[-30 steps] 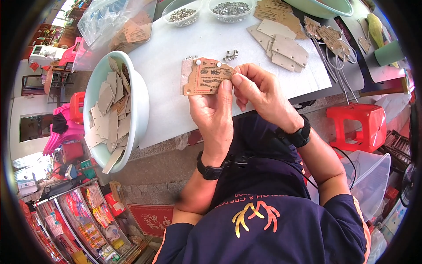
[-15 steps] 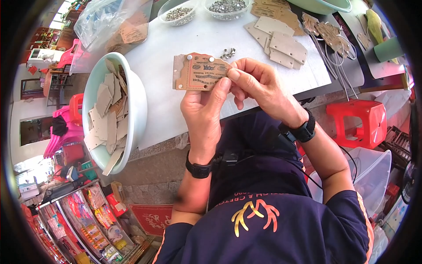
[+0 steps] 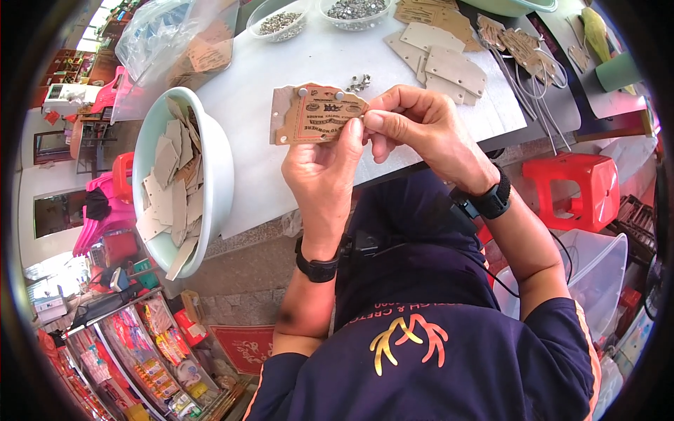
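Note:
My left hand (image 3: 321,175) holds up a printed brown card (image 3: 326,112) backed by a grey board (image 3: 282,111), its thumb pressed on the card's lower right. Two round metal studs show along the card's upper edge, and small holes run down the board's left side. At the card's right edge, the thumb and forefinger of my right hand (image 3: 414,130) are pinched together; whatever sits between them is too small and covered to make out. Just behind the card, a little heap of metal studs (image 3: 359,82) lies on the white table sheet (image 3: 316,63).
To the left stands a pale basin (image 3: 221,175) full of grey boards. Two clear tubs of metal bits (image 3: 279,27) are at the back. Grey boards (image 3: 449,67) and bundled cards with cords (image 3: 530,52) lie at the far right. A red stool (image 3: 572,186) stands beyond the table's edge.
The card is tilted a little more, and the view has shifted slightly. Both hands keep the same grip at the card's right edge.

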The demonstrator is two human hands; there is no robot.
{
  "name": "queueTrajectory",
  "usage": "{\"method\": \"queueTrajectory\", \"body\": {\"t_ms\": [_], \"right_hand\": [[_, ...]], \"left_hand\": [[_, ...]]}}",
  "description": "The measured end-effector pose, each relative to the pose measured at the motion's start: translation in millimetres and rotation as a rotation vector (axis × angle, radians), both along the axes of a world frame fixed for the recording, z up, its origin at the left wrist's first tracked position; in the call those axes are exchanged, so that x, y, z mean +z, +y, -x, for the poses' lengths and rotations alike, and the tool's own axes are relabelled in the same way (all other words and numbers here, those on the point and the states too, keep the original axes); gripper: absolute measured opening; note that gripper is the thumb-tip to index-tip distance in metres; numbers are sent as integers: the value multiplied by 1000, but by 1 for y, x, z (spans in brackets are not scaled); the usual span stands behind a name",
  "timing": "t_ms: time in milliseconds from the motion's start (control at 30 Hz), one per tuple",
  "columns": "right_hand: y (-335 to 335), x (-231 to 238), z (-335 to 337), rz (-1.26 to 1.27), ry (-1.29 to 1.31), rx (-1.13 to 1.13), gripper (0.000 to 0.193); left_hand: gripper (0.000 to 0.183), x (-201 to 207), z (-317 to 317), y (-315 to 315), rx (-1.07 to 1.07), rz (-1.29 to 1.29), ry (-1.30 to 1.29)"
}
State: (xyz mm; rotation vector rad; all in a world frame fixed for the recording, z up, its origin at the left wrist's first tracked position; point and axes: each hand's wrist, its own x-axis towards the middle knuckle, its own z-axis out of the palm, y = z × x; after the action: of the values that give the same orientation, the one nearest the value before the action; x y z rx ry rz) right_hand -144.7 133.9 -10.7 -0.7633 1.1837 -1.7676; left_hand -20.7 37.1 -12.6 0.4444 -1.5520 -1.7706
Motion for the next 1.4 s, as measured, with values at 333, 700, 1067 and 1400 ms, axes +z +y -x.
{"method": "queueTrajectory", "body": {"t_ms": [333, 700, 1067, 1400], "right_hand": [[6, -4, 15, 22, 70, 69, 18], [7, -13, 23, 48, 181, 111, 14], [3, -6, 10, -29, 35, 21, 21], [5, -3, -4, -12, 159, -139, 18]], "left_hand": [[21, -2, 8, 7, -22, -18, 45], [17, -4, 9, 10, -42, -136, -1], [22, -8, 9, 4, 11, -41, 13], [20, -6, 4, 3, 13, -6, 17]]}}
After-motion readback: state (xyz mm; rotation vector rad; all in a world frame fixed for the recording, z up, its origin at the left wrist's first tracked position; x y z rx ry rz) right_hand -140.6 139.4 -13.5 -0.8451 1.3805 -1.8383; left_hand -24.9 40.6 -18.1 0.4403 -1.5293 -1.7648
